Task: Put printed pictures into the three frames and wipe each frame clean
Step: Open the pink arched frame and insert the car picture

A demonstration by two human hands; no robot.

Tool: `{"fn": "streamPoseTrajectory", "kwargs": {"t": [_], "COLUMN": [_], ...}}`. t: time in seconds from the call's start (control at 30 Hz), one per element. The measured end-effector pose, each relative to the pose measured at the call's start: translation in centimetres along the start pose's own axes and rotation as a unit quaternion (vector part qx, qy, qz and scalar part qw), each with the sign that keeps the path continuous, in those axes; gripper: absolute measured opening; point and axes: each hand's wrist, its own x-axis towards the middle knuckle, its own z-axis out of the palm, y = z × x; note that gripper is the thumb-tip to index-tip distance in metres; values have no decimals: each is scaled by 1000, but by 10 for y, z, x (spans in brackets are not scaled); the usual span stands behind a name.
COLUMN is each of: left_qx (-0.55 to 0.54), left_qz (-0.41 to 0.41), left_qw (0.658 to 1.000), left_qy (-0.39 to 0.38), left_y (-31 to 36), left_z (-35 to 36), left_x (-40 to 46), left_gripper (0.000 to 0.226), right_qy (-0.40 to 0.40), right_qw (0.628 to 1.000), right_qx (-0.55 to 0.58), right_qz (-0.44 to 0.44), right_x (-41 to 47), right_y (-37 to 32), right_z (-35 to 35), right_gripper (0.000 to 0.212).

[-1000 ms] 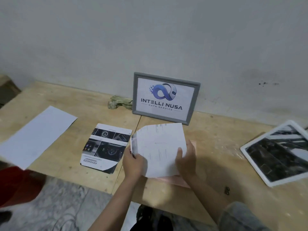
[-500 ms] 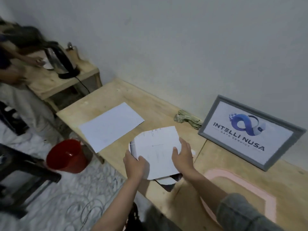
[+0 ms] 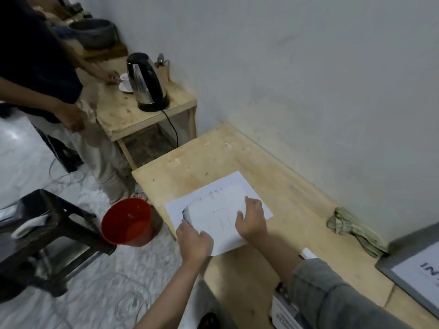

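My left hand (image 3: pixel 193 241) grips the near left corner of a white sheet (image 3: pixel 213 222), which faces up with its blank back and faint print showing through. My right hand (image 3: pixel 251 219) holds the same sheet at its right edge, thumb on top. The sheet hovers just over another white paper (image 3: pixel 237 184) that lies flat at the left end of the wooden table (image 3: pixel 297 210). A grey frame (image 3: pixel 389 262) with a logo print leans on the wall at the far right, partly cut off. A printed brochure (image 3: pixel 282 312) peeks out under my right sleeve.
A crumpled greenish cloth (image 3: pixel 351 231) lies by the wall. A red bucket (image 3: pixel 127 222) and a black stool (image 3: pixel 47 233) stand on the floor to the left. Another person (image 3: pixel 35 55) stands at a small side table with a kettle (image 3: pixel 147 81).
My view has swung left. Both hands carried the white sheet left from the pink frame to above the white paper at the table's left end.
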Motion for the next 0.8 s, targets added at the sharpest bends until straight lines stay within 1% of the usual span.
{"fn": "streamPoseTrajectory", "kwargs": {"t": [0.07,0.13,0.17,0.2,0.27,0.37,0.43,0.53,0.67,0.8], "left_qx": [23,57,74,94,157,229,231,216,199,190], "left_qz": [10,9,11,21,45,45,49,47,64,79], "left_qw": [1000,998,996,993,983,965,965,971,976,977], "left_qy": [-17,-41,-52,-62,-83,-120,-116,-94,-58,-48], "left_y": [-1,0,0,-2,-4,-9,-11,-11,-15,-18], "left_z": [0,1,3,4,8,13,16,19,24,38], "left_x": [11,17,19,21,22,20,17,13,2,-24], "left_gripper": [58,66,66,64,63,74,75,70,66,59], "right_qy": [-5,-59,-88,-99,-152,-196,-202,-197,-175,-148], "right_qw": [999,992,985,977,953,933,930,931,939,946], "right_qx": [-50,-106,-144,-185,-258,-297,-303,-299,-289,-284], "right_qz": [-21,-22,-26,-32,-43,-51,-60,-62,-59,-44], "right_x": [19,36,42,47,56,61,62,58,42,12], "right_y": [0,4,3,1,5,9,9,11,22,42], "right_z": [16,27,28,29,31,37,39,39,30,6], "right_gripper": [58,60,64,69,78,85,85,82,76,73]}}
